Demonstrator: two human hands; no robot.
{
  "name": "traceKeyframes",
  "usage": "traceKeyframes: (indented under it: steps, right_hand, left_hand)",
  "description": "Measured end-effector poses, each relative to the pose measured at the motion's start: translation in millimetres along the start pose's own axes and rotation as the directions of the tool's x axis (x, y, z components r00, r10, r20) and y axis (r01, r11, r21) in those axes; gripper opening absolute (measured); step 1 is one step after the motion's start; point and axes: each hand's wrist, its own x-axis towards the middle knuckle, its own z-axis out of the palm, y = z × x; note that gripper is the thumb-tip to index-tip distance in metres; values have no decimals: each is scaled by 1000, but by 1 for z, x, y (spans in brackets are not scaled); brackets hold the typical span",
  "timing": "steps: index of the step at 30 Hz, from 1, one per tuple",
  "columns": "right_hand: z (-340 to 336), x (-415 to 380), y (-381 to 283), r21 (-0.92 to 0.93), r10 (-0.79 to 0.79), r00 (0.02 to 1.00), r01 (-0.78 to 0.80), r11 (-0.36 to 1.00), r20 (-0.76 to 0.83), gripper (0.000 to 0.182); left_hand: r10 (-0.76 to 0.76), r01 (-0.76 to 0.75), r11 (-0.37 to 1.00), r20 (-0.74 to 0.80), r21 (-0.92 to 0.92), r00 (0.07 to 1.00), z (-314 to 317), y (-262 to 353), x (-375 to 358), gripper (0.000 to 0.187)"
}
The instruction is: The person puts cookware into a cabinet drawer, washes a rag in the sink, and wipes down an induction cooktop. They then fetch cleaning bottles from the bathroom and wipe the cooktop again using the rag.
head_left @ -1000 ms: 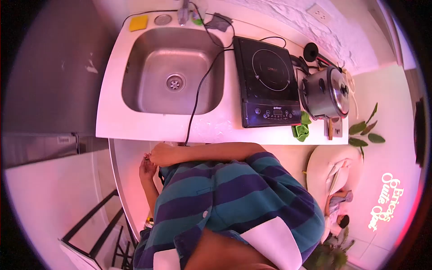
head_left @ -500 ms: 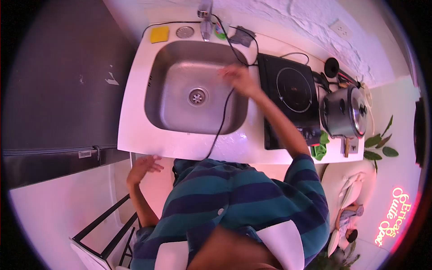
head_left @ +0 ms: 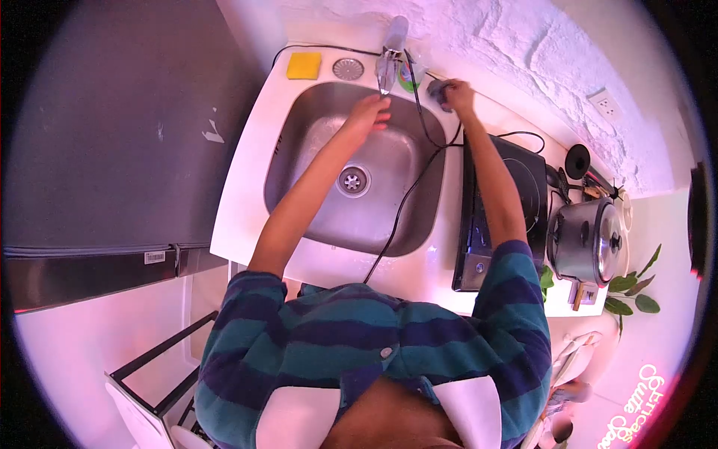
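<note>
At the back right corner of the sink, my right hand [head_left: 458, 97] is closed on a crumpled grey cloth [head_left: 438, 92]. Just below the spout of the chrome faucet [head_left: 387, 69], my left hand [head_left: 366, 116] reaches over the basin with its fingers apart and nothing visible in them. The steel sink [head_left: 329, 217] has a drain [head_left: 353, 181] at its middle. Between the faucet and the cloth stands a clear bottle with a green label [head_left: 410, 77].
A yellow sponge [head_left: 304, 66] lies at the back left beside a round metal strainer [head_left: 348, 69]. A black cable [head_left: 404, 200] runs across the basin. To the right are an induction cooktop [head_left: 529, 176] and a lidded pot [head_left: 580, 238]. A dark fridge [head_left: 112, 150] stands left.
My right hand has moved back from above the basin and taken hold of the grey cloth. My left hand has come up from below the counter's front to the faucet.
</note>
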Motion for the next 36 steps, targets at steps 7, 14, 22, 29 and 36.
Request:
traceKeyframes:
  steps: [7, 14, 22, 29, 36]
  right_hand:
    - [-76, -58, -97, 360, 96, 994, -106, 927, 46, 42]
    - [40, -96, -123, 252, -135, 878, 17, 968, 460, 61]
    - [96, -28, -101, 601, -412, 704, -27, 799, 579, 39]
    - [33, -54, -158, 265, -199, 845, 71, 962, 496, 41]
    - [3, -50, -172, 384, -305, 625, 9, 923, 718, 28]
  left_hand:
    - [-158, 149, 947, -7, -285, 987, 4, 8, 58, 24]
    - [-119, 125, 992, 185, -21, 976, -13, 38, 71, 24]
    - [367, -314, 879, -91, 359, 926, -55, -51, 1, 45]
    - [418, -360, 828, -45, 430, 907, -62, -64, -13, 55]
    - [345, -322, 659, 108, 679, 932, -72, -36, -21, 42]
